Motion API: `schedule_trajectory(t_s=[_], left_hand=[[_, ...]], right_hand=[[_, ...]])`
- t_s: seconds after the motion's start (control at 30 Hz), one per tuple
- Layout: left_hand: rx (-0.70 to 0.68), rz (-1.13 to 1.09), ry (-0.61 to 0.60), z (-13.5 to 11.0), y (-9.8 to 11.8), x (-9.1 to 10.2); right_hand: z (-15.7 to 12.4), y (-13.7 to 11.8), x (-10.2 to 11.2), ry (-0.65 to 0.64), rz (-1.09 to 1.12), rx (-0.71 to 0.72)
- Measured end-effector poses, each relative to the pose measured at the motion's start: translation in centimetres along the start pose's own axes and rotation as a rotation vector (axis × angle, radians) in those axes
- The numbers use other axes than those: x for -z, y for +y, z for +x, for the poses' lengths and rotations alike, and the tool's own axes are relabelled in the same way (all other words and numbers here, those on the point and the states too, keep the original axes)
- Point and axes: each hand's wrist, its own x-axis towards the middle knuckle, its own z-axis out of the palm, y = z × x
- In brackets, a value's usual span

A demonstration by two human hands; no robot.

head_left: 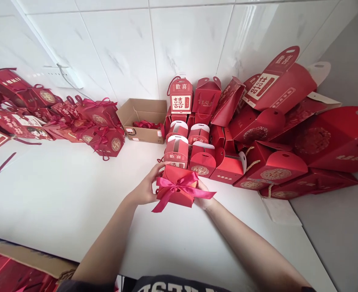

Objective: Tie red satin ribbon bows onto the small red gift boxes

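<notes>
Both my hands hold a small red gift box (176,183) tied with a pink-red ribbon bow (181,187), just above the white table (60,194). My left hand (148,184) grips the box's left side with fingers curled over its top edge. My right hand (201,194) holds the right side and is mostly hidden behind the bow. Right behind the box stands a cluster of red gift boxes (194,152) with handles and gold patterns.
An open cardboard box (142,119) with red ribbons sits against the tiled wall. Ribbon-tied red boxes (75,121) lie piled at left. Larger red paper boxes (288,134) are heaped at right. A cardboard carton edge (23,255) shows at bottom left.
</notes>
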Motion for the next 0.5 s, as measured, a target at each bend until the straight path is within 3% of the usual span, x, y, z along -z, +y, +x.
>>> schedule_trajectory(t_s=[0.5], left_hand=[[0.028, 0.037, -0.017, 0.00, 0.29, -0.05]], right_hand=[[-0.16, -0.42, -0.15, 0.029, -0.083, 0.042]])
